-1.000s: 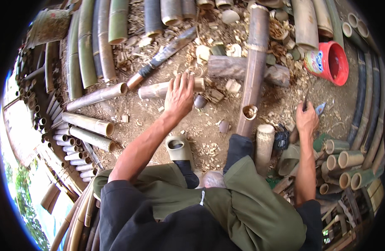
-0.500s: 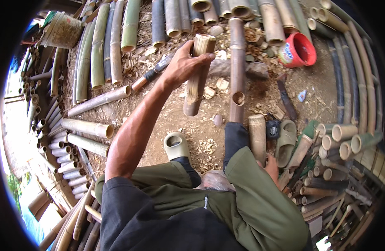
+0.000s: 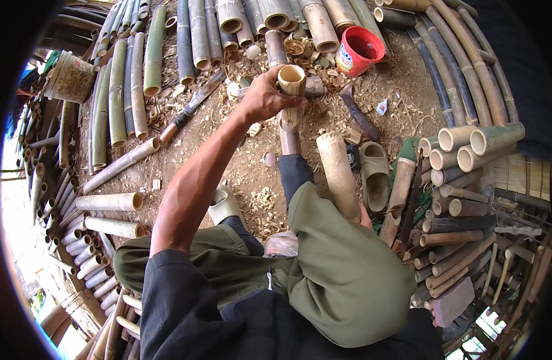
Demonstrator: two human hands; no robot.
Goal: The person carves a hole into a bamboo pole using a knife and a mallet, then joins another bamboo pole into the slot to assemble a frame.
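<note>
Gripping upright bamboo section [image 3: 291,96], left hand [image 3: 265,99] wrapped around, arm outstretched

floor: bare dirt [image 3: 228,156], wood chips | surroundings: stacked bamboo poles [image 3: 198,36] | light: daylight

Short hollow bamboo tube [image 3: 291,96], pale tan, held upright, open end up.
</note>
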